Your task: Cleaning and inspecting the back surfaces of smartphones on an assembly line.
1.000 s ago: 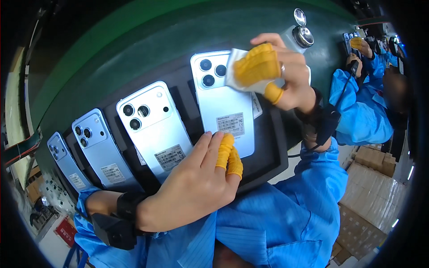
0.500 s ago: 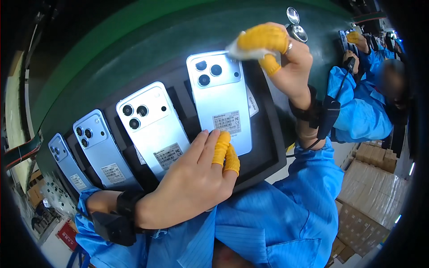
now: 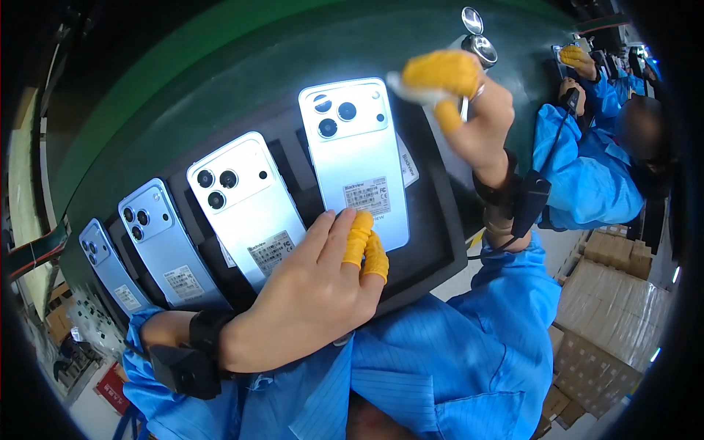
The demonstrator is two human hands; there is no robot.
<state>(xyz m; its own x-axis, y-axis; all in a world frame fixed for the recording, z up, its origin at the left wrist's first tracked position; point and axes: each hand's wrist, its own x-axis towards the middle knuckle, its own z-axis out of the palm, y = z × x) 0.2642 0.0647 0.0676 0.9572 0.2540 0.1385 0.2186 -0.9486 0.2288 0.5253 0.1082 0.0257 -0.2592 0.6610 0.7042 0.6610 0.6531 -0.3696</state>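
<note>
My left hand (image 3: 308, 290) lies over the lower end of the rightmost light-blue phone (image 3: 350, 150), fingers stretched out with their tips on its back. Two of those fingers wear yellow finger covers. The phone is face down, its lenses at the far end and a printed label near my fingers. Right of its far end, my right hand (image 3: 469, 103) is raised, its yellow-covered fingers pinched on a small white cloth (image 3: 418, 92). The cloth is blurred and apart from the phone. Further left, a second phone (image 3: 242, 194) lies face down, partly behind my left hand.
Two more phones (image 3: 172, 242) (image 3: 110, 264) lie in the black tray (image 3: 440, 253). Beyond it, a small round metal container (image 3: 480, 50) with a raised lid stands on the green table (image 3: 257, 81). At right sits a co-worker in blue (image 3: 587, 169), near stacked cartons (image 3: 612, 308).
My right hand has moved right and slightly down in the picture, taking the cloth away from the phone's far corner. My left hand still lies on the phone.
</note>
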